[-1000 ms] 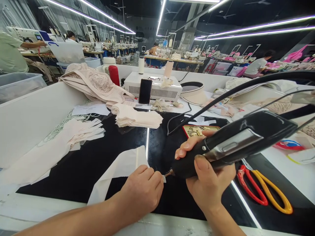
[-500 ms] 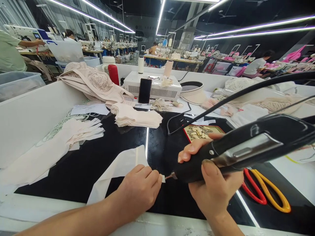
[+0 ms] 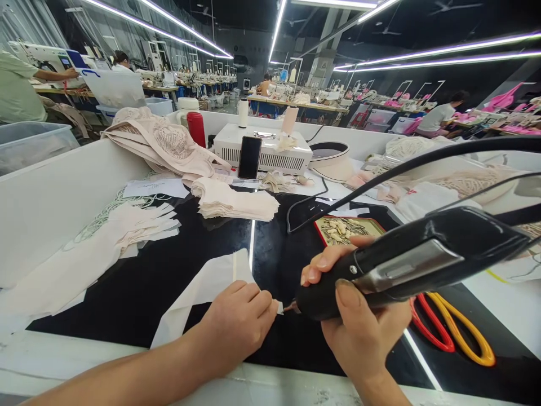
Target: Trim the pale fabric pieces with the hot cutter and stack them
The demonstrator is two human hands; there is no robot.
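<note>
My left hand (image 3: 240,318) is closed on a thin off-white fabric piece (image 3: 207,282), pinching it so that a small corner sticks out past the fingers. The rest of the fabric lies on the black tabletop (image 3: 279,254) behind and left of the hand. In my right hand (image 3: 359,327) is a black corded hand tool (image 3: 406,265) with a silver lever, the thumb lying beside the lever. Its thin copper-coloured tip reaches the fabric corner; whether it presses on it I cannot tell. Red-and-yellow-handled scissors (image 3: 460,330) lie right of my right hand, partly hidden under the tool.
Stacked fabric pieces (image 3: 236,200) lie ahead, with more fabric strips (image 3: 84,254) at left. Beyond them stand a phone (image 3: 249,158) and a white vented box (image 3: 291,155). A tray of peanuts and seeds (image 3: 372,225) sits behind the tool. The cable (image 3: 406,163) arches across the right.
My right hand and the tool have shifted slightly left, with the tool's rear end lower. My left hand stays on the fabric in nearly the same place.
</note>
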